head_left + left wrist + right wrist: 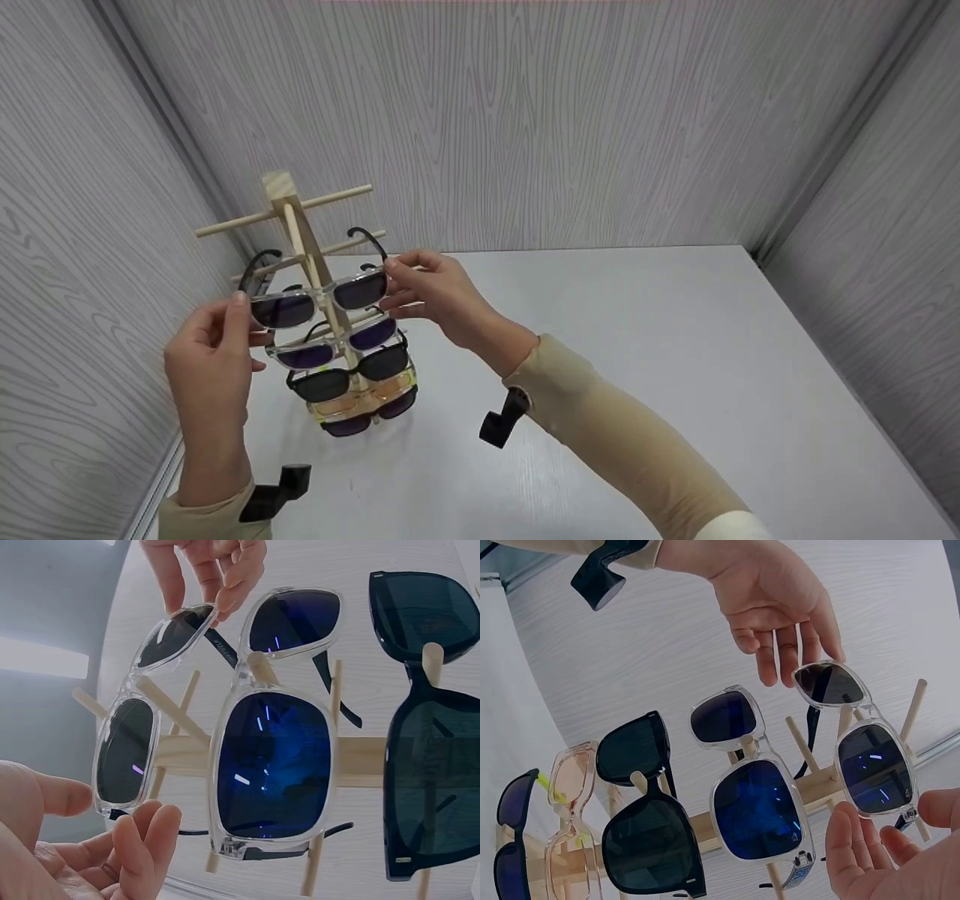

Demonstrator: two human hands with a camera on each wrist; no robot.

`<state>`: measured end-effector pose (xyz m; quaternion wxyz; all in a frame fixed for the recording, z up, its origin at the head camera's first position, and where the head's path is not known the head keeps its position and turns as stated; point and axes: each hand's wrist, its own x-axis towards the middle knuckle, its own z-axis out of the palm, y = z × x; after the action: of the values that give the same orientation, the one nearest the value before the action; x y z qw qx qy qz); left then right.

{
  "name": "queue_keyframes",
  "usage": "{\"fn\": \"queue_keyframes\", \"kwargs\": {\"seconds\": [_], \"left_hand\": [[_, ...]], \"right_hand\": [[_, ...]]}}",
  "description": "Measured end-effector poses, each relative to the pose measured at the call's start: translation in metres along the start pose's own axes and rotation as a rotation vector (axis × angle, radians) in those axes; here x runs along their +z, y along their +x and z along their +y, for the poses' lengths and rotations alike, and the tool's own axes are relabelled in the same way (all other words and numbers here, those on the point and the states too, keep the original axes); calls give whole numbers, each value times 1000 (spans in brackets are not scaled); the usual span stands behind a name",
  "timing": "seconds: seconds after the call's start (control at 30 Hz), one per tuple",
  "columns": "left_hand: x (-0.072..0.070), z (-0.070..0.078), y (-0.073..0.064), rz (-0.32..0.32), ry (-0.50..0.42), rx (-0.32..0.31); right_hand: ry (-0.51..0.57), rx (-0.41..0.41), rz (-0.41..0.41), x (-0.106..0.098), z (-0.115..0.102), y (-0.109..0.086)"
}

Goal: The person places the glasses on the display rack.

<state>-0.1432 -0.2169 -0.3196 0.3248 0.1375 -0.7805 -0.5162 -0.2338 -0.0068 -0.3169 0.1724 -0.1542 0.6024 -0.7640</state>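
Note:
Clear-framed sunglasses with dark lenses and black temples [283, 310] sit level at the upper part of a wooden display stand [281, 187]. My left hand [214, 360] pinches their left end near the hinge between thumb and fingers. The right hand [442, 296] pinches the opposite end the same way. In the left wrist view these sunglasses [126, 754] stand at the stand's peg, nose bridge beside it. Right below hangs another clear-framed pair with blue mirrored lenses [756, 810], close under my fingers.
Lower on the stand hang black sunglasses [322, 385], a peach-tinted pair [337, 407] and a dark purple-lensed pair [349, 427]. Bare wooden pegs [337, 196] stick out at the top. The stand is on a white table [600, 322], near the left wood-grain wall [75, 225].

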Motion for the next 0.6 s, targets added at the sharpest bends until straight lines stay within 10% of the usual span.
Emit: {"fn": "queue_keyframes", "kwargs": {"seconds": [0.6], "left_hand": [[1,-5,1,-13,2,-8]], "right_hand": [[-39,1,7,-8,4,3]]}}
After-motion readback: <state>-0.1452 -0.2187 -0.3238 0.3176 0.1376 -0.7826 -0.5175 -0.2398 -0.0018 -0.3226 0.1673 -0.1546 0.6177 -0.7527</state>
